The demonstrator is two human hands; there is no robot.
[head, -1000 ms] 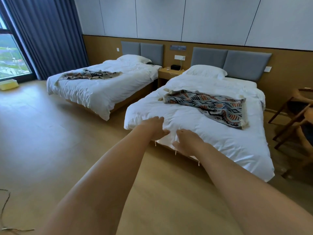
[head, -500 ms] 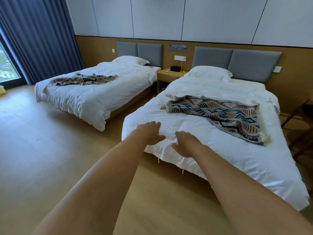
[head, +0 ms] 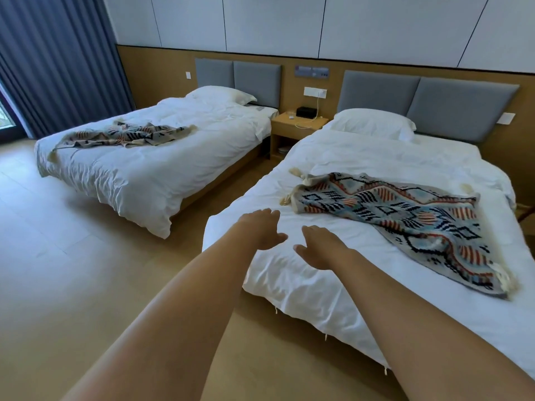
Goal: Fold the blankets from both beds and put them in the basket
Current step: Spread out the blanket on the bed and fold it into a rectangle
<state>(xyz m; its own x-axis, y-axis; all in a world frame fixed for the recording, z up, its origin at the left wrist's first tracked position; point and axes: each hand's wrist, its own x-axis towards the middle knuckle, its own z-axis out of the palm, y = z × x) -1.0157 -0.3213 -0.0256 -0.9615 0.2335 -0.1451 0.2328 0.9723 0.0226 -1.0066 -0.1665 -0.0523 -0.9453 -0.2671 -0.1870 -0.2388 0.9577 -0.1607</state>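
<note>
- Left hand (head: 262, 227): fingers straight, holding nothing, over near bed (head: 304, 287).
- Right hand (head: 321, 248): fingers loose, empty, just beside it.
- Patterned blanket (head: 405, 224): crumpled on that bed, apart from both hands.

Wooden nightstand (head: 292, 131), black box (head: 307, 112) on it, blue curtain (head: 58, 62)

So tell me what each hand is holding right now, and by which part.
Nothing is held. The left hand and the right hand are both open, reaching out over the white duvet, short of the patterned blanket, which neither touches.
</note>
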